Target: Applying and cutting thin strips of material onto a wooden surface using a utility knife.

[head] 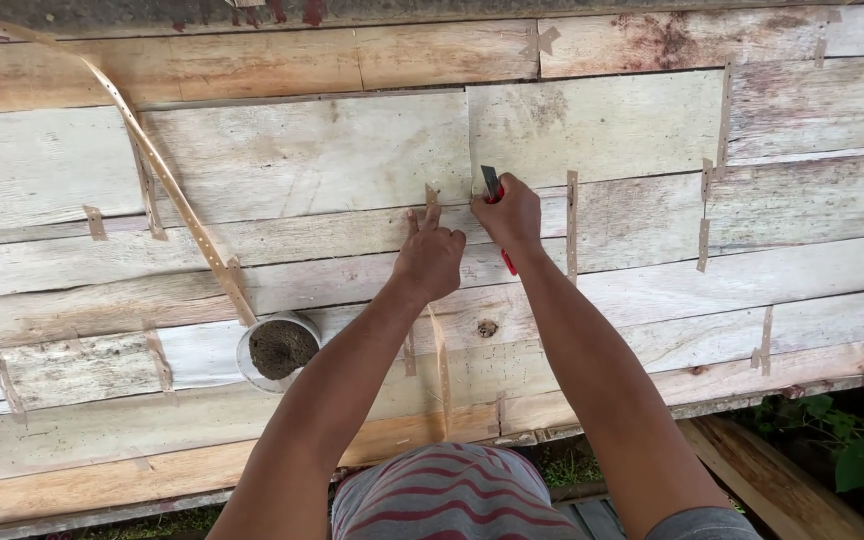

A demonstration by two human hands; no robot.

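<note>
I face a wall of weathered wooden planks (302, 160). My right hand (510, 212) is closed around a red utility knife (493, 186) whose blade points up against a plank. My left hand (429, 256) presses two extended fingers on a thin tan strip (431, 197) that lies over a seam between planks, just left of the knife. That strip continues down the wall below my left wrist (441, 370).
A long perforated tan strip (152, 160) curves from the upper left down to a white bowl of dark paste (279, 350) fixed on the wall. Several short strips cover other seams (571, 225). Green plants (852, 450) and timber lie at lower right.
</note>
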